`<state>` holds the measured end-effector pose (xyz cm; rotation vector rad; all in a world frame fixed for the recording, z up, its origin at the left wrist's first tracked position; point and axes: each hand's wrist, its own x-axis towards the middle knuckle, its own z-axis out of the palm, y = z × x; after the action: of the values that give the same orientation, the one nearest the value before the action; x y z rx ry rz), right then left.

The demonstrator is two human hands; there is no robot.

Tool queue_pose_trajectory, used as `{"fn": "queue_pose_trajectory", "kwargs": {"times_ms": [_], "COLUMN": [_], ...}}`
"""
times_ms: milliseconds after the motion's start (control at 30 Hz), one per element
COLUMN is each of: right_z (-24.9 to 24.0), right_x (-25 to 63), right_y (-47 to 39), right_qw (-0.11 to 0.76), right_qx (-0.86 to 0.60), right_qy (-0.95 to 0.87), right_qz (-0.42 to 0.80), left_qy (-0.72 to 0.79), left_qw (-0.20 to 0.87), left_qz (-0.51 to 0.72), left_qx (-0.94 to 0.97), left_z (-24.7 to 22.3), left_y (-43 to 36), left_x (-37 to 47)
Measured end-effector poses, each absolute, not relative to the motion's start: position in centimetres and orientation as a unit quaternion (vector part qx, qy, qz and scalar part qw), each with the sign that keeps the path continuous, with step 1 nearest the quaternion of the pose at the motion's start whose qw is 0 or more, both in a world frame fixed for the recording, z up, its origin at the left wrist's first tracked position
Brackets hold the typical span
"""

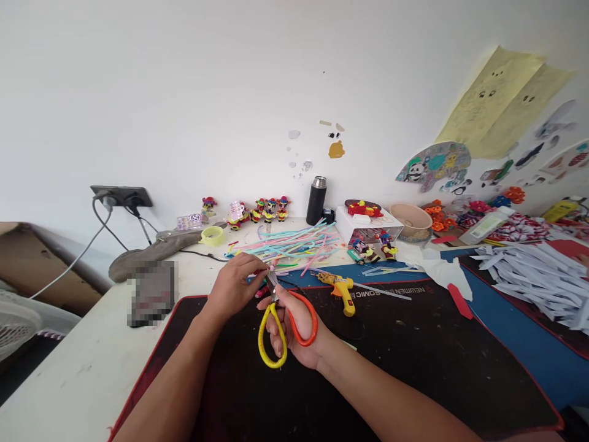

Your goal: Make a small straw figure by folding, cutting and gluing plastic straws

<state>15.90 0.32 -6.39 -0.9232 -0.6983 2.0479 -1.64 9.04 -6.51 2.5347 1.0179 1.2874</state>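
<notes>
In my right hand [299,322] is a pair of scissors [273,307], with one yellow and one red handle loop and the blades pointing away from me. My left hand [237,279] is closed in a pinch near the blade tips. A small pinkish bit shows at its fingertips, but I cannot make out what it is. Something small and colourful is partly hidden between the two hands. Just beyond lies a heap of pastel pipe cleaners [285,245]. A yellow glue gun [343,293] rests on the mat to the right of the scissors.
A black mat [405,362] with a red edge covers the table's front. Along the wall stand several small figures [271,210], a black flask [316,201], a white box [340,227] and a tape roll [212,236]. White paper strips [543,282] are piled at right.
</notes>
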Motion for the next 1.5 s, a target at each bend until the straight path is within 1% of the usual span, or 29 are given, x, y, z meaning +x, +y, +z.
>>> {"fn": "queue_pose_trajectory", "kwargs": {"times_ms": [333,500,733,867,933,1033,1167,1233,1333,1400,1500], "right_z": [-6.5,-6.1,-6.4,-7.1,-7.2,-7.3,-7.4,-7.1,-5.9,-4.8,-3.5], "right_x": [15.7,15.7,14.8,13.8,13.5,13.3,14.1,14.7,15.6,16.1,16.4], "right_y": [0.0,0.6,2.7,3.2,3.1,2.4,0.8,0.1,-0.5,-0.6,-0.4], "right_qw": [0.377,0.343,0.299,0.283,0.274,0.281,0.276,0.245,0.151,0.094,0.041], "right_qx": [-0.362,-0.357,-0.343,-0.363,-0.370,-0.375,-0.385,-0.383,-0.410,-0.430,-0.431], "right_qy": [-0.258,-0.253,-0.235,-0.225,-0.227,-0.254,-0.388,-0.454,-0.554,-0.642,-0.812], "right_qz": [0.813,0.831,0.859,0.859,0.858,0.846,0.790,0.766,0.709,0.628,0.391], "left_qy": [0.326,0.334,0.364,0.376,0.381,0.400,0.447,0.471,0.485,0.480,0.473], "left_qw": [0.045,0.032,-0.030,-0.022,-0.004,0.042,0.160,0.226,0.312,0.366,0.420], "left_qz": [0.394,0.375,0.327,0.296,0.303,0.367,0.451,0.469,0.493,0.514,0.544], "left_qx": [0.858,0.864,0.871,0.878,0.874,0.839,0.756,0.712,0.651,0.609,0.551], "left_z": [-6.7,-6.4,-6.8,-6.9,-6.7,-6.1,-5.4,-5.1,-4.9,-4.8,-4.6], "left_y": [9.0,9.3,10.1,10.2,10.1,9.9,9.4,9.3,9.3,9.4,9.6], "left_x": [-1.7,-2.3,-3.6,-3.7,-3.6,-3.6,-3.6,-3.7,-3.9,-4.1,-4.3]}}
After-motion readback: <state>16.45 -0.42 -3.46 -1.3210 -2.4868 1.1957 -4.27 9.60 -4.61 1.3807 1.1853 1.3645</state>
